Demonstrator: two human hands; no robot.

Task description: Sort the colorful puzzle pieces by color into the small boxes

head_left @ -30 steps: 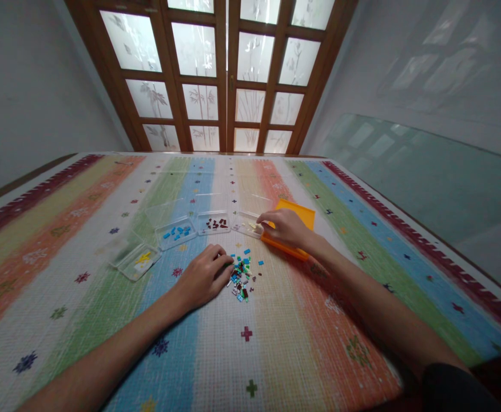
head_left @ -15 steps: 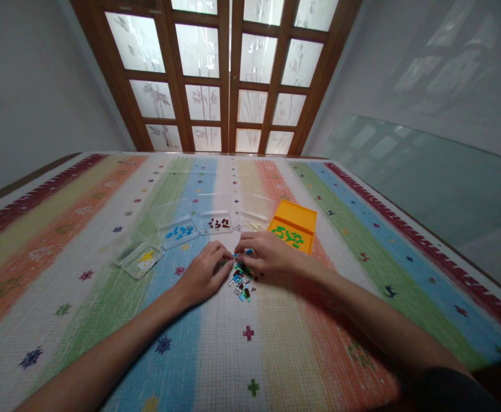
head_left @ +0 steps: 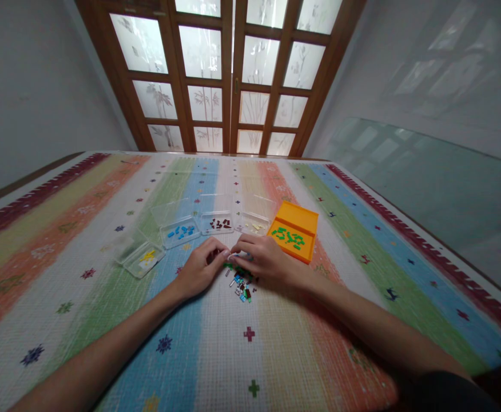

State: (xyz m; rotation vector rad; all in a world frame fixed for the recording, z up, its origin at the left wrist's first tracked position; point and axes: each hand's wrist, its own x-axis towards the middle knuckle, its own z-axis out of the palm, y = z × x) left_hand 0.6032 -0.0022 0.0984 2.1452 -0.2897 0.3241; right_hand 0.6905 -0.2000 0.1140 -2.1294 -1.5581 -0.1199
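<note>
Four clear trays [head_left: 165, 237], orange tray [head_left: 297, 210], beyond bricks [head_left: 242, 289]

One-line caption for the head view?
Left hand and right hand meet over a pile of tiny mixed-colour plastic bricks on a striped mat, near an orange plastic tray holding green pieces.

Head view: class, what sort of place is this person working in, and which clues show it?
Probably a room in a home: wooden doors with frosted patterned glass, plain walls, and a striped woven mat bearing small trays of coloured pieces.
</note>
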